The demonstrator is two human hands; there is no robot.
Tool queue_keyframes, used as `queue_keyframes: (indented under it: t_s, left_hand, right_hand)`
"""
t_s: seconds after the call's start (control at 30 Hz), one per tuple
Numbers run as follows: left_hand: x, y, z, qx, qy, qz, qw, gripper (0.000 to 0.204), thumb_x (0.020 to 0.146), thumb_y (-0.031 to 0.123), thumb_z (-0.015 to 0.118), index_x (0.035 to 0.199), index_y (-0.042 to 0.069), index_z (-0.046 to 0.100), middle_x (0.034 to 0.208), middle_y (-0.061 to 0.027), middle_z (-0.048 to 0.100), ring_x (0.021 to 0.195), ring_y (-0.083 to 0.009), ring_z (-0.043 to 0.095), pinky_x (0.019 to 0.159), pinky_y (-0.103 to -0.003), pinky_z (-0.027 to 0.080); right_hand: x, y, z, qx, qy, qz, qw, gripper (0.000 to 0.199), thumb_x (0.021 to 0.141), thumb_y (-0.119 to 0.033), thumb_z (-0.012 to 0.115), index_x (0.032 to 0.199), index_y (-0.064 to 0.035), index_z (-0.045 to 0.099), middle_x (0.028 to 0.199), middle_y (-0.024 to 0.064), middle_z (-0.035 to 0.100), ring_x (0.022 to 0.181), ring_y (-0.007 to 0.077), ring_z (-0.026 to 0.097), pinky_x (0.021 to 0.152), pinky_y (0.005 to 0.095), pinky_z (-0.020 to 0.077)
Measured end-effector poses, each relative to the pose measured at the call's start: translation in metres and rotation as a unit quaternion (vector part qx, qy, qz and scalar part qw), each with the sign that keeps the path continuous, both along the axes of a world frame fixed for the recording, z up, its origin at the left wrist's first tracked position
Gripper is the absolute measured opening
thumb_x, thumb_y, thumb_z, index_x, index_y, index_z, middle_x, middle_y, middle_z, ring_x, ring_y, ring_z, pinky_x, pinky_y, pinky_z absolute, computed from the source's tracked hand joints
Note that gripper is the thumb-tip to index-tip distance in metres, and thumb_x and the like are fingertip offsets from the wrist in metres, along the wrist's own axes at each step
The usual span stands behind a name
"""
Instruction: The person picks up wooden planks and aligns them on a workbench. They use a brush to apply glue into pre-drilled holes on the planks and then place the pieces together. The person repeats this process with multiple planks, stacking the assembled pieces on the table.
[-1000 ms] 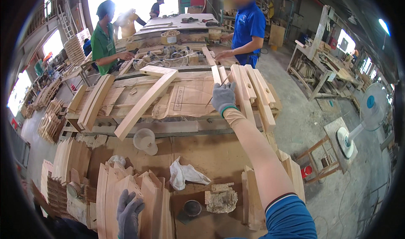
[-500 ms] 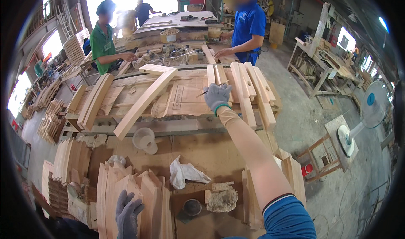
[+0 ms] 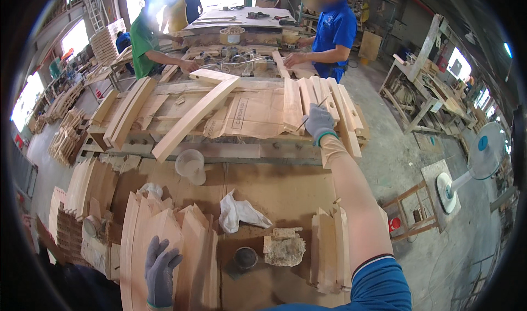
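My right hand (image 3: 319, 123), in a grey glove with a green cuff, is stretched out over the far bench. A thin dark stick (image 3: 302, 125) is pinched in its fingers, poking out on both sides. The hand touches or hovers just over the near end of a short wooden piece (image 3: 307, 99); which, I cannot tell. Left of that lies another short piece (image 3: 292, 110), and longer slats with holes (image 3: 347, 113) lie on its right. My left hand (image 3: 160, 270), also gloved, is open against a stack of upright wooden pieces (image 3: 189, 256) close to me.
On the cardboard-covered surface (image 3: 263, 179) are a plastic cup (image 3: 190, 165), a white cloth (image 3: 240, 212), a small dark pot (image 3: 246, 257) and a crusty block (image 3: 284, 248). An angled wooden joint (image 3: 197, 116) crosses the far bench. Co-workers stand beyond it. A fan (image 3: 447, 193) stands at right.
My right hand has moved right with the stick. The two short wooden pieces beside it now show broader faces and sit closer to the right-hand slats. My left hand stays by the stack.
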State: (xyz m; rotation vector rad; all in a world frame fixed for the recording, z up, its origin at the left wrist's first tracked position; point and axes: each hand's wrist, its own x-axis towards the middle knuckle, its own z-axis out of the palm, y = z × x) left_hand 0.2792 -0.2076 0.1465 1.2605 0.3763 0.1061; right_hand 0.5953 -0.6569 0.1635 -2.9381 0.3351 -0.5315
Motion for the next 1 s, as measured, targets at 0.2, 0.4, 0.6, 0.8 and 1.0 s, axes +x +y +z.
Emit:
queue_keyframes:
  t_s: [0.2,0.4,0.6,0.8,1.0]
  left_hand:
    - [0.001,-0.005,0.0,-0.019,0.018,-0.009,1.0,0.059,0.09,0.006,0.053,0.142,-0.003,0.028,0.129,-0.0185,0.043,0.104,-0.0255,0.057,0.088,-0.035,0.051]
    - [-0.015,-0.001,0.015,0.023,-0.011,0.017,1.0,0.055,0.091,0.01,0.051,0.142,0.001,0.031,0.125,-0.0143,0.048,0.1,-0.0264,0.06,0.086,-0.037,0.052]
    - [-0.015,-0.002,0.012,0.007,0.008,0.005,1.0,0.054,0.091,0.009,0.052,0.141,0.001,0.033,0.124,-0.0141,0.049,0.099,-0.0258,0.06,0.086,-0.037,0.053]
    - [-0.017,0.001,-0.001,0.022,0.023,0.021,0.999,0.053,0.092,0.009,0.051,0.141,0.0,0.033,0.125,-0.0142,0.048,0.1,-0.0256,0.06,0.087,-0.037,0.051]
    - [-0.013,-0.006,0.01,0.02,0.016,-0.019,0.999,0.058,0.091,0.009,0.052,0.143,-0.003,0.029,0.131,-0.0179,0.043,0.105,-0.0249,0.056,0.09,-0.036,0.049]
  right_hand:
    - [-0.004,0.032,-0.011,-0.205,-0.039,0.045,0.977,0.064,0.077,-0.047,0.067,0.12,-0.0019,0.053,0.129,0.0202,0.053,0.128,0.0341,0.043,0.107,0.0526,0.0278]
    - [-0.014,0.077,-0.042,-0.242,-0.069,0.087,0.964,0.047,0.085,-0.023,0.054,0.126,0.0001,0.051,0.124,0.0235,0.056,0.12,0.0377,0.046,0.1,0.0503,0.0323]
    - [0.001,0.048,-0.045,-0.321,0.059,0.061,0.943,0.038,0.086,-0.012,0.05,0.12,0.0047,0.055,0.115,0.0284,0.057,0.101,0.0431,0.057,0.076,0.0508,0.0472]
    - [0.0,0.067,-0.035,-0.408,0.001,0.222,0.885,0.036,0.085,-0.011,0.052,0.117,0.0052,0.059,0.125,0.0284,0.053,0.108,0.0467,0.056,0.073,0.0527,0.0533]
    - [-0.002,0.084,-0.033,-0.275,-0.028,0.174,0.945,0.03,0.085,-0.01,0.054,0.109,0.0051,0.063,0.127,0.0273,0.052,0.112,0.0434,0.055,0.075,0.0475,0.0556]
